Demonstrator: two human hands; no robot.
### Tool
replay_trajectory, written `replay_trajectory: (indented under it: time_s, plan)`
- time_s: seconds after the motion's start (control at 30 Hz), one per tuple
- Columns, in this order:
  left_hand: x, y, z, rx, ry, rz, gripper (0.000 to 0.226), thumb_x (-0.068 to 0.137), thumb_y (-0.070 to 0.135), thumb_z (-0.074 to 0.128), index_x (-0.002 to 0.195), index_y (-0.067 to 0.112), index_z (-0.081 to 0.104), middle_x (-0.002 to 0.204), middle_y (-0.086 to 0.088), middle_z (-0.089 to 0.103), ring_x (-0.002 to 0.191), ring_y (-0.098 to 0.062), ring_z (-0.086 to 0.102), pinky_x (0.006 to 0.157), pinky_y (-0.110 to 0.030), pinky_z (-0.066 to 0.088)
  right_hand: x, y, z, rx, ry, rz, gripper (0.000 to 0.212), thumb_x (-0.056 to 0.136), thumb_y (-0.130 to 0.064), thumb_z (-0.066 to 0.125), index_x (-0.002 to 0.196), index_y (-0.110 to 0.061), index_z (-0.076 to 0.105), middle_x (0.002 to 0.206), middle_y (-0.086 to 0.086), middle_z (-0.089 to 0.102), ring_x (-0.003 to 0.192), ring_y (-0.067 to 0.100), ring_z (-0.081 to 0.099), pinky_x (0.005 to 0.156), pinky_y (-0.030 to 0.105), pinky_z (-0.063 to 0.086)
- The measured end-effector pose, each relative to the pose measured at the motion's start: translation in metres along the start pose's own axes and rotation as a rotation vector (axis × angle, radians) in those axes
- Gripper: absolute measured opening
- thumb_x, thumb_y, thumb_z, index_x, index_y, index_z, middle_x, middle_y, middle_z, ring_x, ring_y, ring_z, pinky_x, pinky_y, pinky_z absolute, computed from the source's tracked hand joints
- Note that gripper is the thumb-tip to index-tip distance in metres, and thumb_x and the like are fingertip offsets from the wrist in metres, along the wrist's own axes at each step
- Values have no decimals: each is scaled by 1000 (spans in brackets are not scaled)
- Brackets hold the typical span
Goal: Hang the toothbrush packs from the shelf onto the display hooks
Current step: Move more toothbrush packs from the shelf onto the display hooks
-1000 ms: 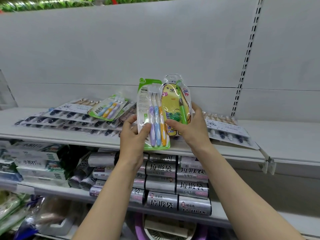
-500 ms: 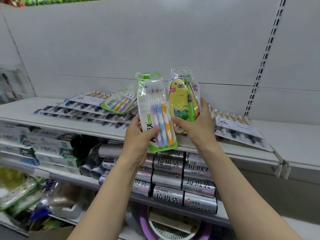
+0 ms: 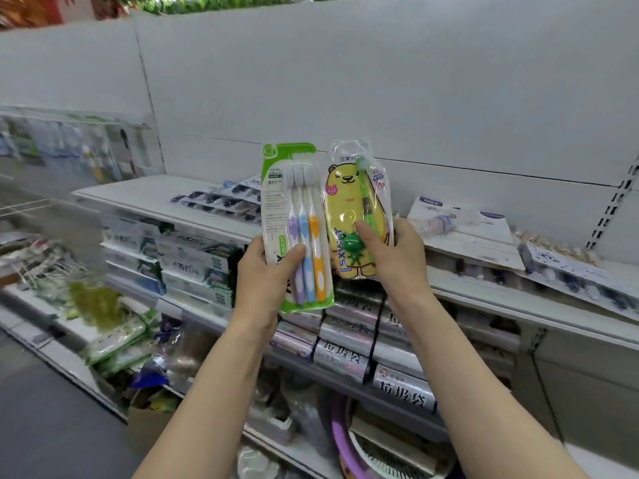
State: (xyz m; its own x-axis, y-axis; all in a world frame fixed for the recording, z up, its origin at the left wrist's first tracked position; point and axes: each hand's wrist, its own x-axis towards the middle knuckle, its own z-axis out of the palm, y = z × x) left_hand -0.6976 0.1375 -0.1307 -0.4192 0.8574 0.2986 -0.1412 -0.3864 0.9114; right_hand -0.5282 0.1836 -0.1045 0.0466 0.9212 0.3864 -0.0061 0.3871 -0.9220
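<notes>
**Two packs carried leftward, away from the shelf**

Both packs are now seen further from the white shelf (image 3: pixel 193 198) than half a second earlier, and the view is swung to the left, so that a neighbouring bay with hanging goods is brought into sight at the left of this shelf. The packs are kept upright and side by side, just as before.

The three-brush pack (image 3: pixel 297 229), with its green card, is held by the left hand (image 3: pixel 266 281): the thumb is pressed on the front and the other fingers are hidden behind the card. The yellow bear pack (image 3: pixel 358 216) is pinched by the right hand (image 3: pixel 397 257), the thumb laid on its front near the green frog figure. Both packs are lifted in front of the shelf edge and are not resting on it.

More toothbrush packs (image 3: pixel 221 202) are left lying flat on the shelf, behind the held packs, and other flat packs (image 3: pixel 567 271) lie at the right end of the same shelf. Below the shelf, toothpaste boxes (image 3: pixel 186 257) are stacked.

No display hook can be clearly made out; the left bay is blurred. It is judged that the carrying step is under way and that the hanging itself is not yet begun. The hang holes at the tops of the packs are free, which should help.
</notes>
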Motion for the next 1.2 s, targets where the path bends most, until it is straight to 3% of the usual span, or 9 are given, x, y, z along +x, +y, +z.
replay_trajectory:
  time_s: [0.1,0.23,0.4,0.57,0.7,0.83,0.93,1.07,1.2]
  plan:
    - [8,13,-55,16,53,18,26,88,10,70,111,21,64,106,5,74,96,-8,71,75,-20,55,-9,-1,54,20,-70,-2,39,83,-47,77,113,-24,66,109,-3,75,101,19,72,92,47,58]
    - [18,36,-147,50,119,31,22,89,12,70,108,22,65,107,1,74,95,-11,71,76,-23,55,-29,-1,143,78,-104,7,21,93,-32,71,110,-21,64,106,-1,75,99,20,73,87,45,60]
    - [27,66,-282,89,205,61,21,89,12,70,108,19,65,103,5,74,89,-5,71,70,-17,53,-64,2,276,152,-195,91,27,91,-27,74,111,-12,65,105,8,75,96,28,73,84,53,60]
    - [30,91,-406,165,289,98,22,89,12,70,110,17,64,100,6,74,84,-1,71,69,-14,53,-101,7,401,206,-311,136,25,82,-19,82,101,-13,67,98,10,76,90,29,75,82,57,60]
    - [39,102,-483,187,333,73,17,90,12,69,101,24,65,91,16,73,78,4,69,66,-10,51,-125,7,486,256,-417,166,23,84,-17,79,103,-21,66,99,2,77,93,22,74,87,48,60]
    - [67,103,-546,188,338,22,11,93,16,66,104,20,68,95,10,74,87,-7,69,76,-23,51,-132,8,562,310,-503,199,16,89,-13,74,101,-17,65,91,-2,78,81,11,75,66,28,59]
    - [98,98,-597,153,376,26,19,93,14,65,112,11,68,96,5,74,86,-9,68,74,-22,51,-126,17,621,331,-552,233,20,88,-8,73,106,-6,64,86,-1,78,75,10,74,58,23,56]
    - [158,92,-671,109,367,27,26,93,15,66,118,9,68,106,-3,75,99,-16,70,84,-28,52,-102,38,716,370,-579,238,36,86,-5,75,119,1,61,106,14,76,93,24,75,68,31,59]
    - [241,96,-747,110,345,17,23,93,18,66,114,13,70,108,-5,75,104,-20,69,85,-30,51,-64,56,822,438,-613,246,34,88,-3,72,120,-4,61,110,13,75,99,26,73,77,35,60]
